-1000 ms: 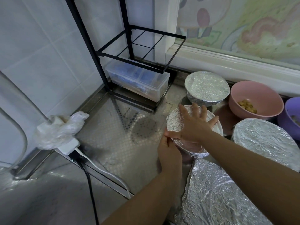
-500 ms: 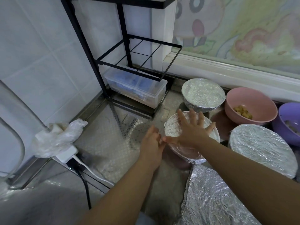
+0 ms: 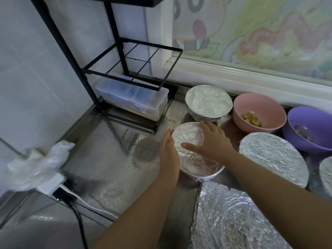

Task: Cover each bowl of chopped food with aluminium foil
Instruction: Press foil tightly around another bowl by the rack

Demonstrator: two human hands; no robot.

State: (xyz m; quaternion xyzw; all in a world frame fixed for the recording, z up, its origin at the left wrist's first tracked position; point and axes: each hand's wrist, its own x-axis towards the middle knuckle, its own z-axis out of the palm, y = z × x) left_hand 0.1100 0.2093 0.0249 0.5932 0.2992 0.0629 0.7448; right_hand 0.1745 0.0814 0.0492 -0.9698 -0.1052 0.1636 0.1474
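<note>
You are on the sealing step for the small round bowl wrapped in crinkled aluminium foil, which sits on the metal counter in the middle of the view. Your right hand lies spread across the foil top, reaching in from the bowl's 4 o'clock, fingers straight and gripping nothing. Your left hand is flat as well, pressed against the bowl's side at 9 o'clock with its fingers pointing toward 12, and it clasps nothing. Where the rim shows, the foil is folded down over it, so this bowl looks nearly done.

Two bowls lie uncovered. The pink plastic bowl with yellowish chopped pieces is at 2 o'clock from your hands, and the purple plastic bowl is past it, nearer 3 o'clock. The next move likely calls for lifting both hands away and taking the loose sheet of aluminium foil lying at 5 o'clock, just beside the bowl. It would then go over the pink one. The round foil-capped bowl at 12 o'clock and the wide foil-capped bowl at 3 o'clock look finished.
</note>
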